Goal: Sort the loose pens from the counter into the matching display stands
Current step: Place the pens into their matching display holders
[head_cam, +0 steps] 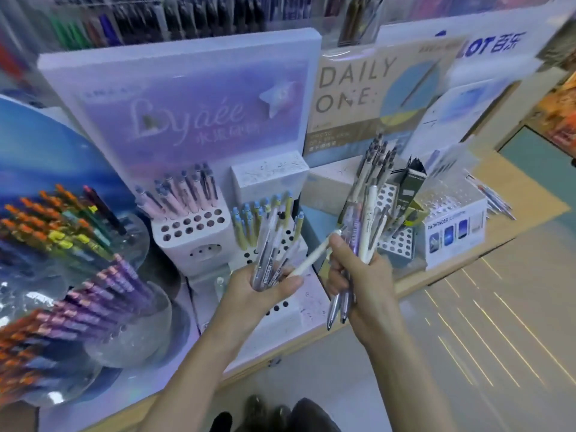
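My left hand (265,289) grips a bunch of clear-barrelled pens (269,244), tips down, above the counter's front. My right hand (358,275) holds a second bunch of white and lilac pens (363,232), their silver tips poking out below the fist. A cream pen (314,254) lies slanted between both hands, its lower end at my left thumb and its upper end at my right fingers. Behind stand a white holed stand with pink pens (193,227), a lower stand with yellow pens (249,226) and a "DAILY ONE" stand with grey pens (380,163).
Round clear racks of orange and purple pens (93,294) fill the left. A white "PATHFINDER" box (455,232) and a dark open carton (411,185) sit at the right. The counter edge (311,335) runs diagonally; floor lies beyond.
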`<state>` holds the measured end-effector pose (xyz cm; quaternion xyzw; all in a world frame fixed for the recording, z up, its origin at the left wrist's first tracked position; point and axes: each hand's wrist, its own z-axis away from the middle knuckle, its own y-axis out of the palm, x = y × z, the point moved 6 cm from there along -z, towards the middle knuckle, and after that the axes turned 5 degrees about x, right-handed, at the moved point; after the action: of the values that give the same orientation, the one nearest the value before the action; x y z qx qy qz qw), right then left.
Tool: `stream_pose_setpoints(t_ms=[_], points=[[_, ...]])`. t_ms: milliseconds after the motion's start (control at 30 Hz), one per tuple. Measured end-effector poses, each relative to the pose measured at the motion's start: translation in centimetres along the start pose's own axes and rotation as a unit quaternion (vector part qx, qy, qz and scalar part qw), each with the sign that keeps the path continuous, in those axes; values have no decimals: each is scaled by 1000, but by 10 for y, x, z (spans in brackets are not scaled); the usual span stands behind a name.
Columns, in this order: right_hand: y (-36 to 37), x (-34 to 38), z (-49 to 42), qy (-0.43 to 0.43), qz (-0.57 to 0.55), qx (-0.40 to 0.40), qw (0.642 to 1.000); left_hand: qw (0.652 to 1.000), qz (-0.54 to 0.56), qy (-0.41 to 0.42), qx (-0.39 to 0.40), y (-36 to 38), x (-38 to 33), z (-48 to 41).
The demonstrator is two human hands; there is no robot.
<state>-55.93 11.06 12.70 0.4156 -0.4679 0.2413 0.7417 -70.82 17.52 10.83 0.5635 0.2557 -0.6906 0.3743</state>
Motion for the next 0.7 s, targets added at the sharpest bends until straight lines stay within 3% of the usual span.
stream_pose_setpoints(t_ms=[133,300,500,700], points=[[-28,13,-12,7,25,-59,998,1000,0,6,31,28,-1,-22],[-64,40,-41,1,28,-56,998,1000,-20,0,12,62,-3,-54],[-114,90,-97,-71,67,-48,994,993,-6,12,-117,103,-12,-99],[-143,131,-152,-115,153,5,982,983,2,36,-179,137,-22,-118]])
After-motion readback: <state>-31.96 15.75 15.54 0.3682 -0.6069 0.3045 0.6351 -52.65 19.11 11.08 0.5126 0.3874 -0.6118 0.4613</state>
